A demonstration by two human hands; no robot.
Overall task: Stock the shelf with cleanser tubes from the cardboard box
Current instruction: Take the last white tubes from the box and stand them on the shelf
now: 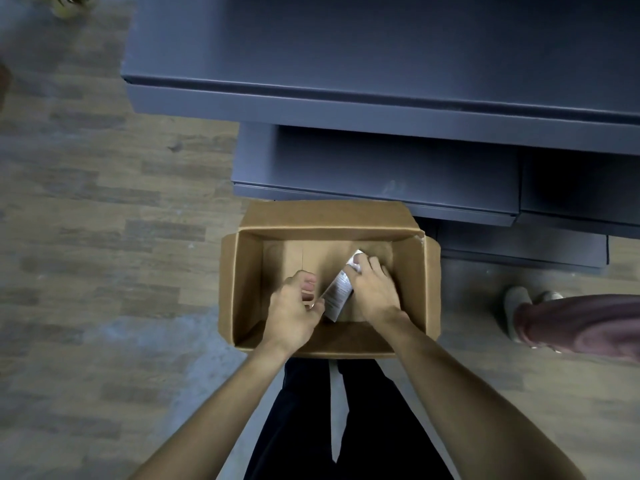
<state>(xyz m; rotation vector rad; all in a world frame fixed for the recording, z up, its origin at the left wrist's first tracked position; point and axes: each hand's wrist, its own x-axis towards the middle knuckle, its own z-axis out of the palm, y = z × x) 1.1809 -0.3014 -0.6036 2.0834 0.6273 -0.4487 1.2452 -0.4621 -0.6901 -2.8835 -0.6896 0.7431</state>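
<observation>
Wood-plank floor (104, 209) with grey worn patches. At right, another person's leg in reddish-pink trousers (581, 323), light shoes (517, 306) on the floor. Wearer's own dark trousers (304, 427) at near centre. Far left corner: blurred yellowish object (69, 3), unclear what.

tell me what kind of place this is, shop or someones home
Probably a shop aisle or stockroom. Dark tiered shelving stands bare above a wood-look floor, an open cardboard box sits at its foot with a tube inside, and another person's leg shows nearby.
</observation>
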